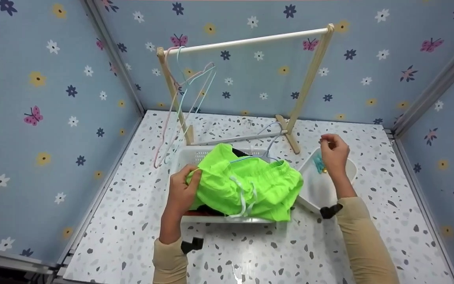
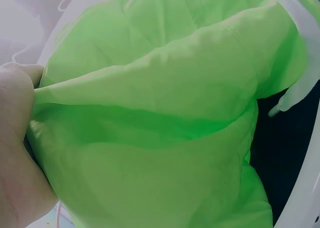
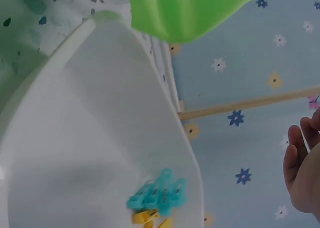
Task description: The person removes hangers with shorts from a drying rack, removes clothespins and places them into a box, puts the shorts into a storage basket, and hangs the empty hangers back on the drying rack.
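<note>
Bright green shorts [image 1: 258,185] with a white drawstring lie bunched over the white basket [image 1: 227,220], a blue hanger [image 1: 267,154] at their waistband. My left hand [image 1: 182,185] pinches the shorts' left edge between thumb and fingers; in the left wrist view the green cloth [image 2: 150,128] stretches from that grip. My right hand [image 1: 335,152] is raised over the white bin [image 1: 317,185], its fingers loosely bent and nothing visible in them. Inside this bin sit turquoise clips [image 3: 159,192] and yellow clips [image 3: 147,218], seen in the right wrist view.
Behind the basket stands a clothes rack with a white rail [image 1: 246,41] and wooden legs. A pink hanger [image 1: 164,134] and a mint hanger [image 1: 183,98] hang at its left end. Dark clothing [image 1: 207,210] shows inside the basket under the shorts. Patterned walls enclose the speckled tabletop [image 1: 124,205].
</note>
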{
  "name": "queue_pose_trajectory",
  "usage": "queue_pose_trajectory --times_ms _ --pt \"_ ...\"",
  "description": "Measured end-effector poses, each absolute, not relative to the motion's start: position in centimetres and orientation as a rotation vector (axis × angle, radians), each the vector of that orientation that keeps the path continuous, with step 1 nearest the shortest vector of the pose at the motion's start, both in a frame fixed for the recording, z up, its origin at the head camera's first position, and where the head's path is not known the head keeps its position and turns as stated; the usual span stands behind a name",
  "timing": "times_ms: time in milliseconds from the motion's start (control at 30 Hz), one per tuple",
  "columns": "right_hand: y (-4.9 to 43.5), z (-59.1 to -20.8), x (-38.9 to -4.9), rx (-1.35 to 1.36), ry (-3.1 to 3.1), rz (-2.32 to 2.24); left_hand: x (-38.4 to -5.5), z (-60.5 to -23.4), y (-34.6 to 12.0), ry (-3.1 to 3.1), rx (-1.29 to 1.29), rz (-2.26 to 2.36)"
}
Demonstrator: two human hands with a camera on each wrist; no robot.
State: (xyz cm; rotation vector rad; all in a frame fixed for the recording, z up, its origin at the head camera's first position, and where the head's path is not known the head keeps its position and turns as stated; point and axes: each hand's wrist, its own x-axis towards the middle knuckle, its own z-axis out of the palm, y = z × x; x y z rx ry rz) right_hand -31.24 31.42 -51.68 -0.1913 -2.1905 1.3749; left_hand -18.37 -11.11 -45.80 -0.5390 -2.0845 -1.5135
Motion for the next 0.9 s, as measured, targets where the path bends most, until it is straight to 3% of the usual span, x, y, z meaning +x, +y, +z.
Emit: queue_pose_trajectory --times_ms 600,900 --pt "25.3 -48.6 -23.6 0.47 -2.442 1.473 -18.2 -46.3 -11.4 -2.081 -0.496 -1.557" --pt "24.5 -49.9 -22.8 0.54 -2.59 1.468 -18.9 -48.2 -11.9 -2.099 -0.466 -1.534"
